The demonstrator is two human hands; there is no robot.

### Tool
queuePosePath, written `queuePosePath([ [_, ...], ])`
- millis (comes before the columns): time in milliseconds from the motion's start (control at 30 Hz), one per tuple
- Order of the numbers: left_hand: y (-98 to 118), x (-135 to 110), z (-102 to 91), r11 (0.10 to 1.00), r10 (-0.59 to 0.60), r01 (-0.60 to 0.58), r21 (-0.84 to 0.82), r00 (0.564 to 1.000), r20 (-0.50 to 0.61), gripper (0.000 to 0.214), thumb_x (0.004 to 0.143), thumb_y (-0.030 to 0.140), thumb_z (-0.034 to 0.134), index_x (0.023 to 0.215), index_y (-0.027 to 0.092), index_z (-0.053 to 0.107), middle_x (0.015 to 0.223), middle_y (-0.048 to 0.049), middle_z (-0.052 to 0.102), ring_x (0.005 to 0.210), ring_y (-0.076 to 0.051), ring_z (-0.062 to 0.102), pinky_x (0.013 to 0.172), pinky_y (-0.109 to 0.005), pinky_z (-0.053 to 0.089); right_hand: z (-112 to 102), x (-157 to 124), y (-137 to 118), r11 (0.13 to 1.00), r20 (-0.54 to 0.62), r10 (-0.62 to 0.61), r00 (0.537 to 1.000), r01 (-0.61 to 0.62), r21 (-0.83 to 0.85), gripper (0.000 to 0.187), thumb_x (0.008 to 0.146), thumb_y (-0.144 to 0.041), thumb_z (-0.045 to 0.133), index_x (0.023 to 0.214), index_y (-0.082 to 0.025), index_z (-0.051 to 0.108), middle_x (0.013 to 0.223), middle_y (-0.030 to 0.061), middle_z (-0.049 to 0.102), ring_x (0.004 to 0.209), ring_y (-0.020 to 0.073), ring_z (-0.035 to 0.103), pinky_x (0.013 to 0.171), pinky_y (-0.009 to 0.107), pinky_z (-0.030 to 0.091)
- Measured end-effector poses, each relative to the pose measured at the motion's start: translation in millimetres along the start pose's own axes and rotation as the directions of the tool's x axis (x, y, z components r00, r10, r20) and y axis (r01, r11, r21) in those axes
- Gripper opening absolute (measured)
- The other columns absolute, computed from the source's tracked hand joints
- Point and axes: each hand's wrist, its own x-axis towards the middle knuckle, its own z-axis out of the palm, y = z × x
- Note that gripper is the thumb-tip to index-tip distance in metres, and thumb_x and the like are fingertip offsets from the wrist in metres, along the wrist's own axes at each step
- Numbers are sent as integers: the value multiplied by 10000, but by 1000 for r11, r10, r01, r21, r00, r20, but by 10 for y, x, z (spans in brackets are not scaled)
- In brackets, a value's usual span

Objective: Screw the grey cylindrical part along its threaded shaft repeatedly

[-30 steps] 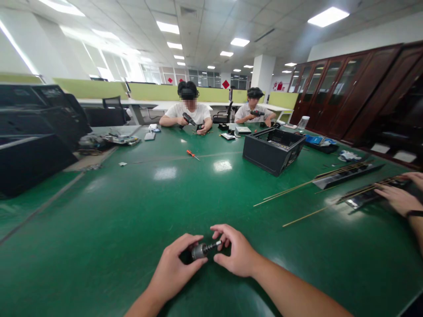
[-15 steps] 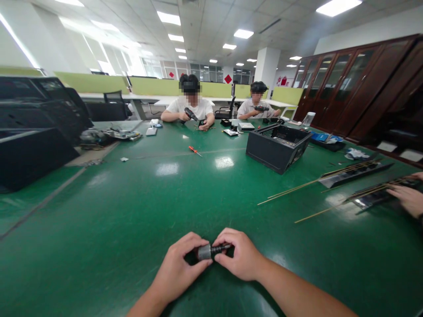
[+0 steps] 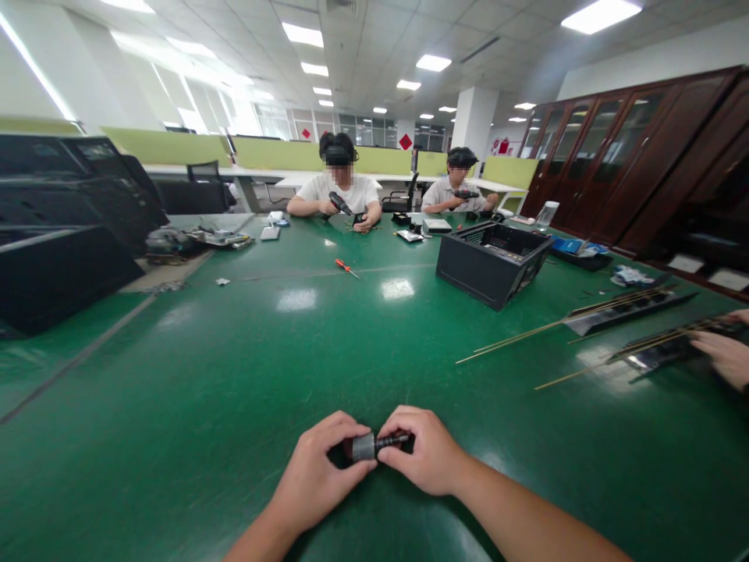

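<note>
Low in the middle of the head view, a grey metal cylinder with a dark, ribbed, spring-like shaft (image 3: 363,447) lies sideways between my hands, just over the green table (image 3: 246,382). My left hand (image 3: 307,468) grips the cylinder's left part between thumb and fingers, hiding its end. At the other side, my right hand (image 3: 433,453) curls around the shaft, thumb and fingertips close to where it meets the cylinder. The shaft's pointed tip shows within the curve of my right hand.
An orange screwdriver (image 3: 346,268) lies farther up the table. A black open case (image 3: 491,269) stands right of it, with thin brass-coloured rods (image 3: 509,341) nearer me. Dark cases (image 3: 64,273) fill the left. Two people (image 3: 336,187) with power drills sit opposite; another person's hand (image 3: 722,355) reaches in at right.
My hands hold nearly the same pose; my right fingers have shifted slightly on the shaft. At the right, the nearest rod's tip has moved a little to the right.
</note>
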Motion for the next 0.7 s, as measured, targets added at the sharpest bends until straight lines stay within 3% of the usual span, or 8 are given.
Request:
queuePosePath([
  [700,22,13,-12,1000,-20,20,5,1000,-9,163,752,220,767,910,228,730,857,-22,674,790,-184,638,717,-287,483,-10,1,26,1000,-2,18,1000,-18,12,89,766,-184,714,853,-193,732,797,9,663,727,153,605,689,257,431],
])
